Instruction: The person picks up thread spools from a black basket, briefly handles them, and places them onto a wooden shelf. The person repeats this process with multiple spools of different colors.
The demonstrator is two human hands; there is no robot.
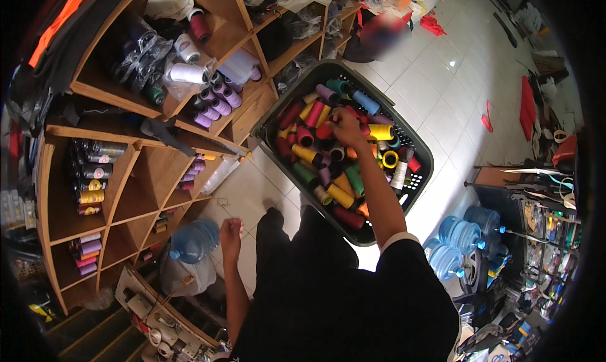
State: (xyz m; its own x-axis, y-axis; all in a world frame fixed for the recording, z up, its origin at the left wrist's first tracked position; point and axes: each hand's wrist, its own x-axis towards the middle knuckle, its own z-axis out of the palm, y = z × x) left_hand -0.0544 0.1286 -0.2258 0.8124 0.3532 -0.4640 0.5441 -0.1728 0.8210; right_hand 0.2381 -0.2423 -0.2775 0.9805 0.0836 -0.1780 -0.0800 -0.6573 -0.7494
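A dark plastic basket [421, 148] full of thread cones in yellow, red, purple, green and teal stands on the white tiled floor. My right hand [346, 127] reaches down into the middle of it, fingers closed around a cone among the red ones; the cone itself is mostly hidden. My left hand [231, 230] hangs at my side in a loose fist, apart from the basket, and nothing shows in it. My black shirt and trousers fill the lower centre.
Wooden shelves [107, 97] on the left hold thread cones, purple spools [216, 100] and bagged goods. Blue water bottles lie at lower left [192, 241] and right [464, 239]. Red cloth pieces [526, 106] lie on the tiles. A cluttered rack [543, 223] stands on the right.
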